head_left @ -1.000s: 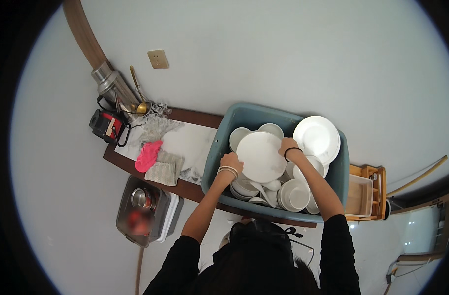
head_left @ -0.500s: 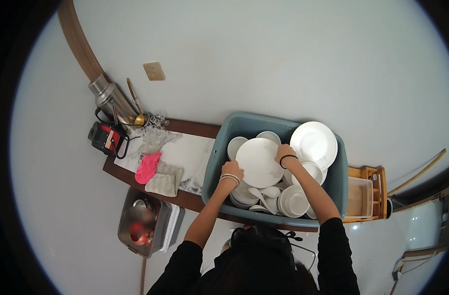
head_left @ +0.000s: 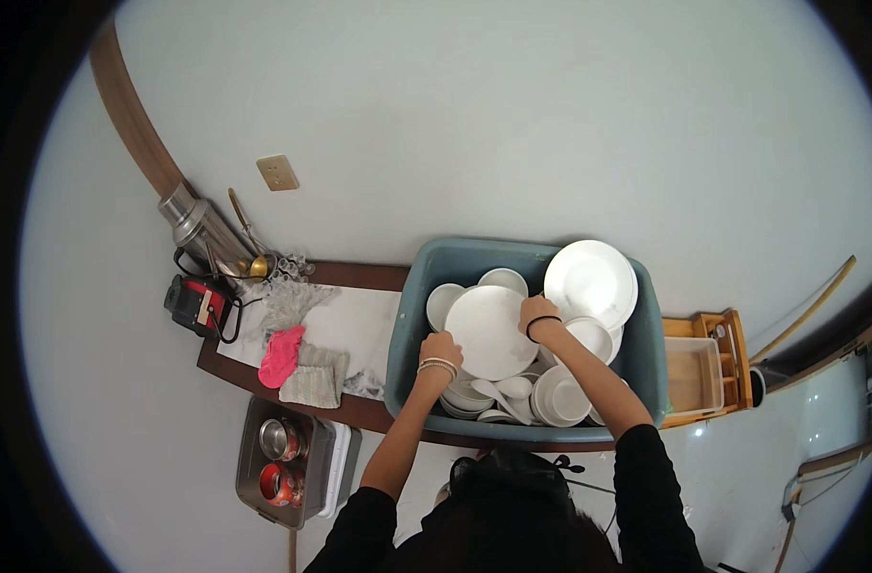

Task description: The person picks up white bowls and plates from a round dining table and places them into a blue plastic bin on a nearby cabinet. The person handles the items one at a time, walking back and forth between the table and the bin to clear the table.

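A large round white plate (head_left: 491, 332) lies over other dishes inside a blue-grey plastic tub (head_left: 653, 353). My left hand (head_left: 441, 353) grips its left edge, fingers closed round the rim. On the upper right edge, my right hand (head_left: 537, 313) is closed on the same plate. White bowls (head_left: 561, 395) are stacked nearer to me, next to white soup spoons (head_left: 514, 388). Behind the plate stand two white bowls (head_left: 504, 280). A stack of white plates (head_left: 592, 284) leans at the tub's far right corner. What lies under the held plate is hidden.
Left of the tub are a pink cloth (head_left: 280, 357), a grey-white towel (head_left: 315, 375), a metal thermos (head_left: 205, 230) and a red-black device (head_left: 198, 304). A grey bin (head_left: 255, 487) with pots stands below. A wooden rack (head_left: 735, 358) holds a clear plastic box (head_left: 694, 372) at right.
The view has shifted, so the tub and shelf appear slightly lower and further left. Both hands keep their hold on the large plate, which stays in about the same place in the tub.
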The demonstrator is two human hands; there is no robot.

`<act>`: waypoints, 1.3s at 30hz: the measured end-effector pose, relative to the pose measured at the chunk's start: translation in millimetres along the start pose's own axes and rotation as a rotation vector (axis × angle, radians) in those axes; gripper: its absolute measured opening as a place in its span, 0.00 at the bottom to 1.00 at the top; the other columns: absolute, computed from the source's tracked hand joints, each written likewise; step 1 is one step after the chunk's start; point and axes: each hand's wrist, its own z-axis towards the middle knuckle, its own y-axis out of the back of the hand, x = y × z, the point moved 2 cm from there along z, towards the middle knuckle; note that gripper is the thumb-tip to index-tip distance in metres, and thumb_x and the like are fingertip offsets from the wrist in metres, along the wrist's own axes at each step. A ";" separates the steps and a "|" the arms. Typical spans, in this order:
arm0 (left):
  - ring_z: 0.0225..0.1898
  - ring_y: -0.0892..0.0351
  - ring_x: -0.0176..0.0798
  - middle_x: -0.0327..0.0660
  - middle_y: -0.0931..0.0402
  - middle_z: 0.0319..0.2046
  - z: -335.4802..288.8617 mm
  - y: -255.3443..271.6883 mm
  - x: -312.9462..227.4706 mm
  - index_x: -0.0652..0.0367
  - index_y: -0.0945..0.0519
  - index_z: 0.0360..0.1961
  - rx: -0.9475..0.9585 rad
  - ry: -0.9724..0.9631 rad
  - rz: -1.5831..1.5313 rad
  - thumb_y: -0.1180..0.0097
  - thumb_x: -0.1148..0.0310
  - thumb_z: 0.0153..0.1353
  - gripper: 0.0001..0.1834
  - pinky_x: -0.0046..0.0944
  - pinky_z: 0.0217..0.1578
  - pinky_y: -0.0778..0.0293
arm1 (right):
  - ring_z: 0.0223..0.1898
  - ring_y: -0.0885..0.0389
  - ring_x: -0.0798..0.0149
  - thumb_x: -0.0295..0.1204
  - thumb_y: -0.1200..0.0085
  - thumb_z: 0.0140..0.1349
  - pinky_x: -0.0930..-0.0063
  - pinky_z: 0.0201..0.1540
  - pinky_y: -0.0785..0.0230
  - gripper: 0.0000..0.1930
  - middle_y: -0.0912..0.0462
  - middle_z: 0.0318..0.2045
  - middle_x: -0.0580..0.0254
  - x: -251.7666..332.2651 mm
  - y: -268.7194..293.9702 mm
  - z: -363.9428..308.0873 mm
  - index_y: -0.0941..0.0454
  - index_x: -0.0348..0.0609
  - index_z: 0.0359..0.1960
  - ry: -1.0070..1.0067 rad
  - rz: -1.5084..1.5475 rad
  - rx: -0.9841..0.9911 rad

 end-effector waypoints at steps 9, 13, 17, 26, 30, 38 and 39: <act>0.36 0.22 0.56 0.58 0.23 0.33 -3.2 -1.6 -12.0 0.70 0.22 0.32 0.034 0.015 0.033 0.41 0.63 0.51 0.17 0.46 0.39 0.25 | 0.38 0.21 0.49 0.27 0.50 0.48 0.63 0.42 0.27 0.10 0.21 0.32 0.39 -10.0 -17.7 3.7 0.21 0.31 0.27 0.169 0.043 -0.034; 0.37 0.22 0.53 0.56 0.23 0.35 -9.2 -2.4 -18.8 0.74 0.33 0.49 0.114 0.076 0.122 0.44 0.57 0.54 0.30 0.46 0.40 0.25 | 0.38 0.22 0.48 0.27 0.52 0.50 0.61 0.43 0.29 0.12 0.22 0.33 0.38 4.2 10.9 -25.3 0.22 0.29 0.31 0.292 0.101 0.050; 0.38 0.22 0.52 0.54 0.23 0.36 -32.5 25.0 -63.9 0.65 0.39 0.57 0.124 0.008 0.263 0.49 0.53 0.56 0.34 0.47 0.38 0.26 | 0.41 0.23 0.49 0.30 0.50 0.52 0.63 0.45 0.31 0.19 0.23 0.39 0.42 -16.6 31.2 -64.8 0.30 0.30 0.44 0.334 0.385 -0.157; 0.39 0.25 0.51 0.49 0.25 0.37 -108.4 54.1 -111.0 0.61 0.31 0.52 0.009 -0.613 -0.114 0.50 0.58 0.57 0.24 0.44 0.40 0.29 | 0.43 0.23 0.63 0.26 0.57 0.64 0.70 0.50 0.33 0.13 0.22 0.40 0.56 -156.3 65.3 -307.7 0.30 0.34 0.48 0.233 1.600 -0.186; 0.38 0.25 0.50 0.47 0.24 0.36 -141.8 54.3 -142.4 0.60 0.29 0.50 0.355 -0.809 -0.303 0.47 0.61 0.56 0.22 0.42 0.40 0.29 | 0.42 0.23 0.63 0.25 0.54 0.61 0.72 0.46 0.32 0.11 0.22 0.40 0.57 -230.2 -12.8 -438.9 0.28 0.38 0.45 -0.520 1.665 -0.897; 0.36 0.24 0.49 0.47 0.23 0.34 -189.0 -18.3 -241.4 0.60 0.28 0.47 0.789 -1.097 -0.147 0.47 0.61 0.57 0.19 0.42 0.37 0.29 | 0.36 0.24 0.63 0.24 0.53 0.55 0.69 0.39 0.32 0.08 0.23 0.34 0.61 -246.9 -86.3 -600.5 0.29 0.43 0.37 -1.017 1.789 -1.765; 0.36 0.24 0.49 0.47 0.23 0.33 -196.5 -33.0 -263.0 0.60 0.28 0.47 0.817 -1.145 -0.156 0.47 0.61 0.57 0.19 0.42 0.36 0.28 | 0.35 0.23 0.63 0.24 0.53 0.54 0.70 0.38 0.32 0.08 0.23 0.34 0.60 -248.2 -87.2 -612.4 0.29 0.42 0.37 -0.997 1.801 -1.780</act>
